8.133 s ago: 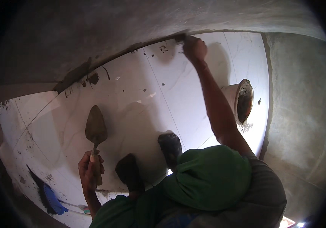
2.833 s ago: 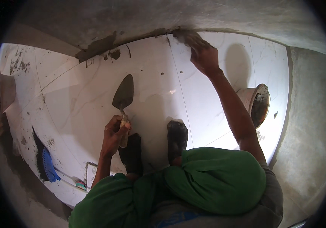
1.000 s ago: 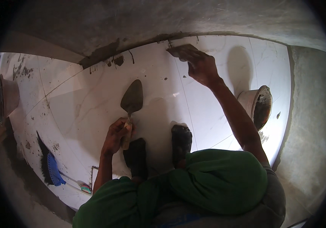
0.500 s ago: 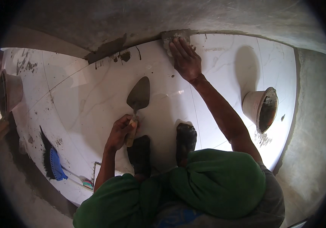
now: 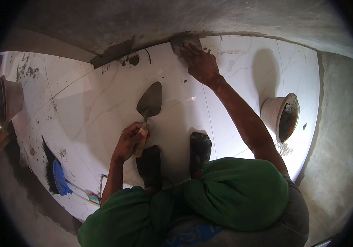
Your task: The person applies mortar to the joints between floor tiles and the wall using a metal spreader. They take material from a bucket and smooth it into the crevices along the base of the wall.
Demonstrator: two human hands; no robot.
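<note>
L hand (image 5: 128, 142) grips trowel (image 5: 150, 100), R hand (image 5: 203, 67) holds scraper (image 5: 178, 44) at floor's (image 5: 114, 109) far edge; bucket (image 5: 269, 113) nr R edge, mucky inside.

Your trowel (image 5: 149, 101) has a dark grey blade and tan handle; your trousers (image 5: 242, 193) are plain green. Near the left edge of the white, grey-veined floor (image 5: 82, 99), the broom (image 5: 60, 179) is blue with black bristles (image 5: 49, 162).

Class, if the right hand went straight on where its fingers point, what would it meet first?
Led by its flat tool, the right hand would likely meet the grey wall first; any gap is unclear.
</note>
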